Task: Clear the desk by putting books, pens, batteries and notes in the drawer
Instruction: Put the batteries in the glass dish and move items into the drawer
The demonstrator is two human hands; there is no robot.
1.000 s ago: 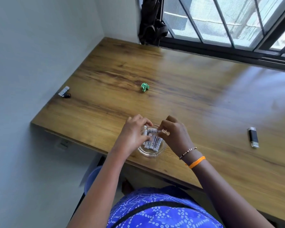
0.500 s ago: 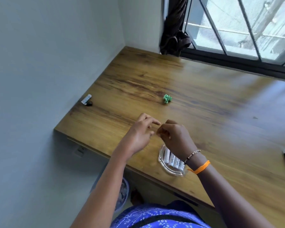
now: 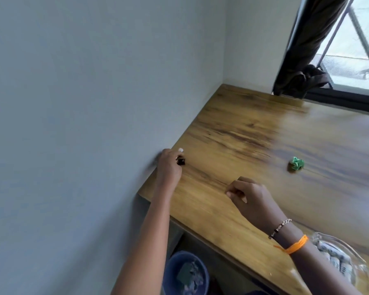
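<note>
Near edge of the table (image 3: 222,213) runs diagonally from left of centre down to the lower right. Below that edge, at bottom centre, a blue bin (image 3: 185,271) holds crumpled scraps.

Lower right corner: a clear glass dish (image 3: 347,252) on the table holds batteries (image 3: 332,254), blurred; count not readable. The dish lies just behind the right wrist.

Right hand (image 3: 251,199), centre frame, is over bare wood, fingers curled in; cannot tell whether they pinch anything.

Left hand (image 3: 168,165), left of centre, is at the table's left edge against the wall (image 3: 94,124). Its fingers are curled round a small white battery (image 3: 180,149), only the tip showing above them. A small black object (image 3: 181,161) sits at the fingertips; contact unclear.

Right of centre, well apart from both hands, lies a crumpled green note (image 3: 297,163), open wood all round it.

Far upper right: a dark curtain (image 3: 307,60) hangs onto the table's back edge beside the window (image 3: 354,50).
</note>
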